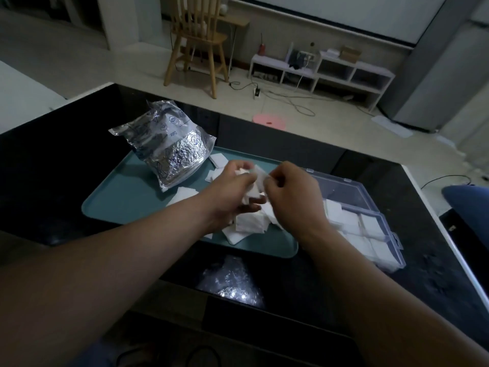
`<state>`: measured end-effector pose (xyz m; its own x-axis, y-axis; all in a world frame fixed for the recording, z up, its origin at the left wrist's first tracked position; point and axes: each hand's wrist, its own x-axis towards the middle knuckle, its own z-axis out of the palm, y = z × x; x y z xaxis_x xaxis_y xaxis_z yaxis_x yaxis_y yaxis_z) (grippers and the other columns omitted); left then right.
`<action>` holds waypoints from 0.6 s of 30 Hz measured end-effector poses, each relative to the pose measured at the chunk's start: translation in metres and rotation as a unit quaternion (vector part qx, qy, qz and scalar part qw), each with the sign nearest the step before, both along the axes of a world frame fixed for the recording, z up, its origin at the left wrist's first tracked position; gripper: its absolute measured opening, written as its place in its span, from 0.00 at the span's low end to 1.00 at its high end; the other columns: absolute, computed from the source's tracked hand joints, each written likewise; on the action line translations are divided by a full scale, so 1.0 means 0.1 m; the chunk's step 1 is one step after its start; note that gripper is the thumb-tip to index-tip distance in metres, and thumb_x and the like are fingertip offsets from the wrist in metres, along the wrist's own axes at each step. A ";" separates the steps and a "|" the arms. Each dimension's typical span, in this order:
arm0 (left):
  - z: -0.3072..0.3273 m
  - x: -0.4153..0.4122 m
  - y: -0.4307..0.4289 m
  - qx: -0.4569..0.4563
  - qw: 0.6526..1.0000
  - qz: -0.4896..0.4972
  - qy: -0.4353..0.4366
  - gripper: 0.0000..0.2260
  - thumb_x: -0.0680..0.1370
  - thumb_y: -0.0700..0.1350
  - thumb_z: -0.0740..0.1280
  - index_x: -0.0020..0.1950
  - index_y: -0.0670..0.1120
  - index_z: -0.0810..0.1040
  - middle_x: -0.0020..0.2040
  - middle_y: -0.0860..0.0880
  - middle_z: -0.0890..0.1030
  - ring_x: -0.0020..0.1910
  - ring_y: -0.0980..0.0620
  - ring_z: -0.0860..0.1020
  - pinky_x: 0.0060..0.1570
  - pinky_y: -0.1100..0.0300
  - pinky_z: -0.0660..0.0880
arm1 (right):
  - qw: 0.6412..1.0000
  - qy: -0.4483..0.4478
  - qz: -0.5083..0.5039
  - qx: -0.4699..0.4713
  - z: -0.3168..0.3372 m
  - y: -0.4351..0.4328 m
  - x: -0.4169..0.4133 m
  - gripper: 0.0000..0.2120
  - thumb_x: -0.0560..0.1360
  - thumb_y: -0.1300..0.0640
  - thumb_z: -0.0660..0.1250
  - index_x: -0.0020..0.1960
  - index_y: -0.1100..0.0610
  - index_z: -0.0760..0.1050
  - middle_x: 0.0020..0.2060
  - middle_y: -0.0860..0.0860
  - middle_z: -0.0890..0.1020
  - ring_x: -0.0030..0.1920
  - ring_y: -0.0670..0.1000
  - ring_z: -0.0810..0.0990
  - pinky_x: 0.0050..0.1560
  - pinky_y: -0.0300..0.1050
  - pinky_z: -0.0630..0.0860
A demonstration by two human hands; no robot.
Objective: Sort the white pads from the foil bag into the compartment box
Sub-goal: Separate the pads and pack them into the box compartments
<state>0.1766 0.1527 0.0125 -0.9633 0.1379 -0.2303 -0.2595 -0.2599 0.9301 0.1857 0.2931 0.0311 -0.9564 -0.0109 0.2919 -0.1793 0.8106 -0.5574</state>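
Above the tray [127, 197], a small stack of white pads [252, 193] was gripped in the left hand [238, 186], its uppermost one pinched by the right hand [291, 192]. The compartment box [397, 250] was set right of the tray, nearer the right hand.

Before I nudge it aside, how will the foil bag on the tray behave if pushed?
The foil bag is crumpled and slumped, so it will probably buckle rather than move stiffly. Many white pads lie outside it, so it is likely light. Its shiny film may skid on the smooth tray.
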 end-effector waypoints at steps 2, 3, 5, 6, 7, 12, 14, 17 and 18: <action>-0.01 0.02 0.05 0.029 0.999 -0.029 0.011 0.10 0.85 0.51 0.62 0.65 0.50 0.72 0.51 0.48 0.81 0.42 0.53 0.81 0.42 0.54 0.80 | 0.997 -0.022 0.073 0.023 -0.02 -0.08 0.02 0.07 0.79 0.55 0.65 0.44 0.51 0.80 0.36 0.46 0.82 0.37 0.46 0.80 0.38 0.45 0.76; -0.01 0.01 0.06 0.039 0.999 -0.032 0.011 0.09 0.85 0.51 0.62 0.62 0.50 0.73 0.49 0.48 0.81 0.43 0.53 0.81 0.44 0.53 0.80 | 0.994 -0.044 0.102 0.005 -0.01 -0.09 0.02 0.08 0.80 0.55 0.65 0.44 0.50 0.81 0.36 0.47 0.83 0.37 0.46 0.81 0.38 0.46 0.77; 0.02 -0.03 0.03 0.059 0.998 0.006 -0.011 0.02 0.85 0.47 0.63 0.54 0.50 0.73 0.45 0.45 0.79 0.38 0.51 0.80 0.39 0.56 0.77 | 0.990 -0.067 0.094 -0.082 0.09 0.00 -0.03 0.09 0.81 0.56 0.65 0.49 0.50 0.84 0.40 0.46 0.85 0.39 0.47 0.83 0.41 0.46 0.79; 0.04 -0.06 -0.01 0.064 0.997 0.033 -0.030 0.03 0.84 0.44 0.64 0.51 0.51 0.73 0.43 0.45 0.78 0.34 0.51 0.78 0.35 0.59 0.75 | 0.989 -0.059 0.064 -0.117 0.15 0.08 -0.08 0.10 0.82 0.57 0.65 0.53 0.51 0.85 0.43 0.45 0.86 0.41 0.48 0.84 0.43 0.44 0.79; 0.04 -0.10 -0.05 0.066 0.995 0.056 -0.048 0.05 0.83 0.42 0.64 0.49 0.51 0.72 0.40 0.46 0.76 0.31 0.52 0.76 0.30 0.62 0.72 | 0.990 -0.049 0.032 -0.127 0.19 0.19 -0.13 0.10 0.82 0.58 0.65 0.55 0.52 0.84 0.45 0.45 0.86 0.42 0.48 0.84 0.42 0.42 0.79; 0.03 -0.15 -0.12 0.072 0.991 0.081 -0.085 0.09 0.78 0.43 0.72 0.48 0.50 0.72 0.35 0.50 0.72 0.28 0.55 0.70 0.21 0.67 0.65 | 0.970 -0.187 0.015 0.155 -0.02 0.40 -0.19 0.06 0.79 0.47 0.69 0.51 0.49 0.79 0.47 0.48 0.84 0.48 0.52 0.82 0.53 0.51 0.81; 0.03 -0.12 -0.10 0.068 0.992 0.065 -0.085 0.06 0.79 0.41 0.70 0.50 0.49 0.75 0.35 0.48 0.75 0.29 0.53 0.74 0.22 0.66 0.69 | 0.942 -0.235 0.034 0.237 -0.10 0.31 -0.13 0.12 0.76 0.41 0.71 0.53 0.48 0.76 0.48 0.48 0.82 0.51 0.54 0.81 0.54 0.51 0.78; 0.06 -0.06 -0.09 0.077 0.992 0.032 -0.094 0.09 0.82 0.39 0.62 0.59 0.46 0.79 0.42 0.44 0.83 0.33 0.49 0.82 0.28 0.62 0.77 | 0.924 -0.206 0.033 0.320 -0.14 0.24 -0.12 0.16 0.75 0.42 0.72 0.56 0.49 0.74 0.52 0.51 0.82 0.54 0.56 0.79 0.52 0.51 0.71; 0.07 -0.05 -0.10 0.076 0.992 0.028 -0.098 0.11 0.82 0.40 0.61 0.61 0.46 0.80 0.45 0.43 0.83 0.35 0.48 0.82 0.29 0.61 0.78 | 0.925 -0.204 0.030 0.319 -0.15 0.24 -0.13 0.14 0.75 0.43 0.71 0.56 0.49 0.73 0.52 0.51 0.83 0.53 0.57 0.79 0.52 0.51 0.70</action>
<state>0.1718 0.1430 0.0192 -0.9093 0.1325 -0.3945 -0.4126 -0.4116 0.8126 0.1728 0.3168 0.0157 -0.9775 -0.1137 -0.1778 -0.1153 0.9933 -0.0009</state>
